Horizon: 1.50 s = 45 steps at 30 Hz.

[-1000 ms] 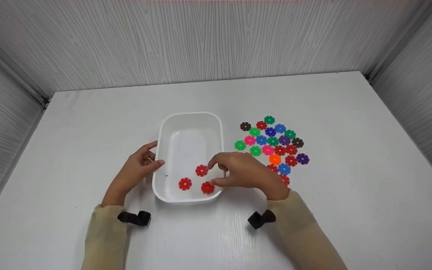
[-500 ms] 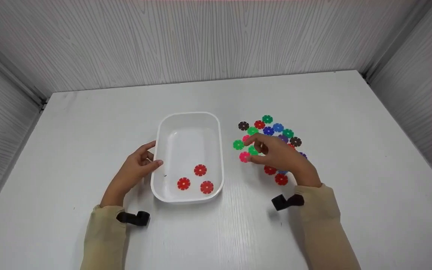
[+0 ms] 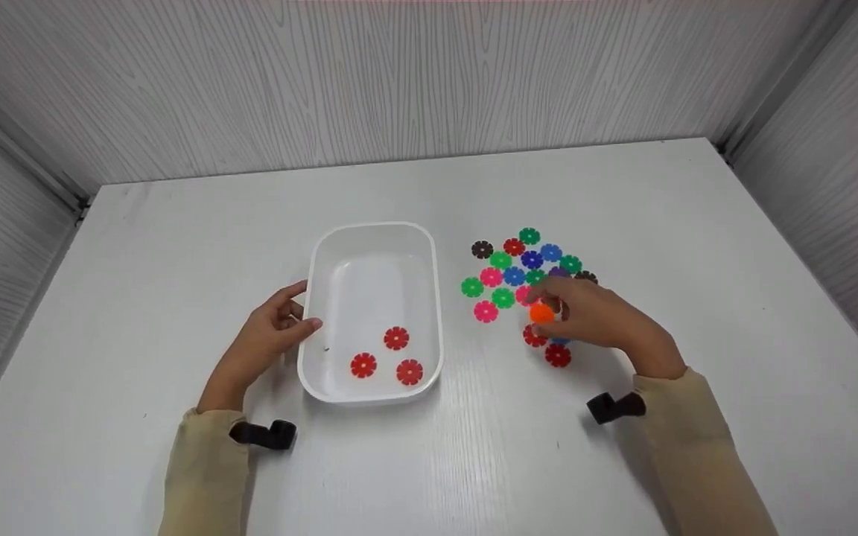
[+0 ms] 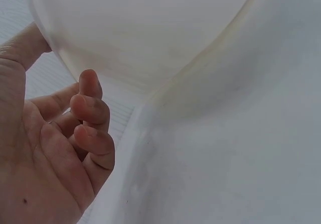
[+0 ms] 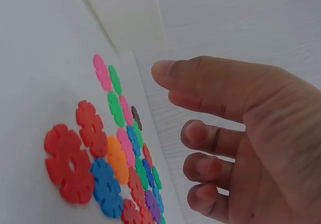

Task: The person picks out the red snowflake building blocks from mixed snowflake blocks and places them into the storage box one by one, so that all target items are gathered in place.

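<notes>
Watching the head view, I see the left hand [image 3: 267, 335] gripping the tray [image 3: 373, 290], 3 red discs [image 3: 396, 338] inside; the right hand [image 3: 594, 316] hangs by the orange disc [image 3: 541, 313], thumb and forefinger spread. Left wrist: bent fingers [image 4: 93, 111] beside the tray. Right wrist: loose discs [image 5: 116, 109] near the right hand.

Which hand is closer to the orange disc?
Right. The right hand is just above the orange disc, which shows between its thumb and index finger in the head view. The left hand is farther off, at the white tray's left edge.
</notes>
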{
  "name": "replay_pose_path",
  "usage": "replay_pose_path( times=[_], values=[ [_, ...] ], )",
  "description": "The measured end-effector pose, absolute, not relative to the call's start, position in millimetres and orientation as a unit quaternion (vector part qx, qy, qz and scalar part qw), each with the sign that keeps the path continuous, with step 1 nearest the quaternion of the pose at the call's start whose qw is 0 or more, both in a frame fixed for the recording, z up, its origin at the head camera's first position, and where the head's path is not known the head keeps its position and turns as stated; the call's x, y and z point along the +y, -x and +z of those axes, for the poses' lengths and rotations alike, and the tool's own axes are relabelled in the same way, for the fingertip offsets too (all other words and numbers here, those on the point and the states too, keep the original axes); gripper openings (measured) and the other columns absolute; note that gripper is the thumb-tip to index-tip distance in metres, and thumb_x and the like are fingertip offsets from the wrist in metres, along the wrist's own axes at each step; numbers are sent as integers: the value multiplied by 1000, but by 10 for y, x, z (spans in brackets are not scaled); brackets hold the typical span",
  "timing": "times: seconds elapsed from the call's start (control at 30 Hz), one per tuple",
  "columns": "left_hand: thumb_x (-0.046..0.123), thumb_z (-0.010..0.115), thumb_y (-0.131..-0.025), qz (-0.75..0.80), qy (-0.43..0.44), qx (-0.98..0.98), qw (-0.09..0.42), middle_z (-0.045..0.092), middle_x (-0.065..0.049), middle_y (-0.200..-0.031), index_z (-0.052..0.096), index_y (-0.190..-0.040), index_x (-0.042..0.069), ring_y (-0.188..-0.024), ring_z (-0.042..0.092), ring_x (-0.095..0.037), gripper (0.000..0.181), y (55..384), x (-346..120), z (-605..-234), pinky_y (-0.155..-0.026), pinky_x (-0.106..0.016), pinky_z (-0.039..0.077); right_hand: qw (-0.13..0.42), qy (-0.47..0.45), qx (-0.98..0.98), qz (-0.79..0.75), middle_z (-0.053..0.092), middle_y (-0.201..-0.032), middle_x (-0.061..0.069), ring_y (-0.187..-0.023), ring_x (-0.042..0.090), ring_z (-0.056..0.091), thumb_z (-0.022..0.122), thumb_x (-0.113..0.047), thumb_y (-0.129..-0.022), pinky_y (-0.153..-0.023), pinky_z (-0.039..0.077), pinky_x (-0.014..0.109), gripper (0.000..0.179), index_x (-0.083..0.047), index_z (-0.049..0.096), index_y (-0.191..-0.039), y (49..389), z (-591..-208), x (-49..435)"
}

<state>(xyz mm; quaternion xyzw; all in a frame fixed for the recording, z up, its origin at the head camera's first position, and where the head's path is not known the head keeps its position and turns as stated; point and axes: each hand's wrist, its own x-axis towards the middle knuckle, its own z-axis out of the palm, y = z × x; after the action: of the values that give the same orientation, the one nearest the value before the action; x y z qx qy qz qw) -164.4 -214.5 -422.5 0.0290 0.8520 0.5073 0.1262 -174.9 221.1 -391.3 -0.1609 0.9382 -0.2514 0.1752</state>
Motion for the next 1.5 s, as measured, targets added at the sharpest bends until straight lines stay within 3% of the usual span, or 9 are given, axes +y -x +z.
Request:
replay_pose_path(
  times=[0.1, 0.37, 0.6, 0.83, 1.07, 1.5],
  values=[
    [30, 66, -91, 511, -31, 850, 124, 53, -6, -103, 33, -149, 12, -79, 51, -10, 69, 1646, -2145, -4222, -67, -22, 42, 179, 160, 942, -234, 60, -104, 6, -99, 22, 55, 73, -27, -83, -77, 54, 36, 44, -13, 60, -122, 1730, -3933, 2242],
    [31, 66, -91, 506, -28, 853, 123, 53, -7, -103, 33, -149, 11, -81, 52, -12, 70, 1634, -2139, -4237, -70, -22, 43, 207, 166, 943, -199, 62, -115, 5, -109, 25, 56, 76, -23, -81, -88, 54, 45, 42, -16, 63, -120, 1693, -4012, 2258],
    [30, 66, -91, 512, -31, 850, 119, 53, -7, -103, 34, -149, 12, -80, 52, -11, 69, 1617, -2145, -4233, -69, -22, 43, 200, 185, 947, -171, 63, -116, 6, -108, 26, 56, 75, -20, -80, -88, 53, 47, 42, -15, 64, -121, 1689, -4028, 2245],
    [29, 66, -91, 512, -26, 850, 120, 53, -7, -102, 35, -149, 13, -79, 51, -11, 68, 1618, -2145, -4235, -68, -22, 43, 202, 187, 947, -163, 63, -116, 7, -110, 26, 56, 73, -20, -83, -89, 53, 46, 40, -15, 65, -121, 1698, -4049, 2239],
    [29, 66, -91, 512, -25, 849, 127, 53, -7, -104, 33, -149, 12, -81, 52, -12, 69, 1636, -2140, -4237, -68, -22, 42, 195, 185, 949, -167, 64, -108, 5, -102, 23, 58, 71, -21, -86, -86, 54, 42, 32, -14, 67, -117, 1690, -4069, 2230],
    [30, 66, -91, 506, -19, 853, 127, 53, -7, -104, 34, -149, 14, -81, 51, -13, 69, 1645, -2142, -4224, -68, -22, 43, 166, 190, 955, -155, 65, -103, 5, -98, 22, 59, 76, -23, -83, -83, 55, 40, 31, -11, 70, -111, 1670, -4066, 2134]
  ],
)
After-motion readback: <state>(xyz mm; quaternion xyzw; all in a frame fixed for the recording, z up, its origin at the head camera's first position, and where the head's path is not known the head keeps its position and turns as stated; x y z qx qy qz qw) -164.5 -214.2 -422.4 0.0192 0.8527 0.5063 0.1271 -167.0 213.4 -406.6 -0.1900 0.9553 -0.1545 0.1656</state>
